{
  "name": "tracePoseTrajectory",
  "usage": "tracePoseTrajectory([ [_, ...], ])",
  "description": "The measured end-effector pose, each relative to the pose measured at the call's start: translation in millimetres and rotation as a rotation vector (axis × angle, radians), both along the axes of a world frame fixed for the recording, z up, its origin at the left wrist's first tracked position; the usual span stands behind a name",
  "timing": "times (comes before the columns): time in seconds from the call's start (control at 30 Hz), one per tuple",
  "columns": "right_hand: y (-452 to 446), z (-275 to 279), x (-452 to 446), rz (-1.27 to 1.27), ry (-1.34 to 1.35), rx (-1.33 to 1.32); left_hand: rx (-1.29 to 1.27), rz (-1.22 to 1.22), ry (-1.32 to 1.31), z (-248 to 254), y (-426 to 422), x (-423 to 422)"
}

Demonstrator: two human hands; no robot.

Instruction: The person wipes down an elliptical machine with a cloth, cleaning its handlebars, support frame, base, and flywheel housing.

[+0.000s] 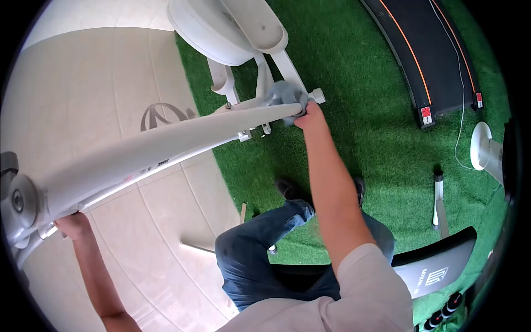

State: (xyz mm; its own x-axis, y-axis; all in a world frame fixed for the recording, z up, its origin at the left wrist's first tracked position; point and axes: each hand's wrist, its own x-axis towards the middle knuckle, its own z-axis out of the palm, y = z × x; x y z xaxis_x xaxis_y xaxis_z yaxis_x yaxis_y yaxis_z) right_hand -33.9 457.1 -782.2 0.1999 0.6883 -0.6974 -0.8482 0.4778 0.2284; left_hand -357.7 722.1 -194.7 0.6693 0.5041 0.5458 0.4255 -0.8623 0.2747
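Observation:
A long white arm (pixel 144 146) of an elliptical trainer runs from the joint at the left edge toward the middle of the view. My right hand (pixel 310 115) is closed around a grey-blue cloth (pixel 285 94), which is bunched against the arm's far end and slightly blurred. Low on the left, my left hand (pixel 73 224) grips the underside of the frame beside the round pivot cap (pixel 22 200); its fingertips are hidden behind the frame. The trainer's pedals (pixel 264 33) and white housing (pixel 207 33) are at the top.
I sit on a padded bench (pixel 437 271) over green turf (pixel 354 72). Beige tiles (pixel 182 205) cover the floor at left. A treadmill (pixel 426 50) stands at upper right, with a white cable (pixel 462 94) across it. Dumbbells (pixel 442 312) lie at lower right.

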Motion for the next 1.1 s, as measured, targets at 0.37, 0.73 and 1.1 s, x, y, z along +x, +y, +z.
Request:
tracePoseTrajectory([
  [0.37,13,179,-15,-0.334,0.254,-0.009,-0.166,0.155,-0.271,-36,-23,62],
  [0.73,-73,419,-69,-0.068,-0.464,0.413,-0.004,0.197,-0.031,-41,-80,110],
  [1.1,-104,390,-151,0.330,-2.325,-0.346,-1.462,-0.210,-0.809,-178,-275,49],
])
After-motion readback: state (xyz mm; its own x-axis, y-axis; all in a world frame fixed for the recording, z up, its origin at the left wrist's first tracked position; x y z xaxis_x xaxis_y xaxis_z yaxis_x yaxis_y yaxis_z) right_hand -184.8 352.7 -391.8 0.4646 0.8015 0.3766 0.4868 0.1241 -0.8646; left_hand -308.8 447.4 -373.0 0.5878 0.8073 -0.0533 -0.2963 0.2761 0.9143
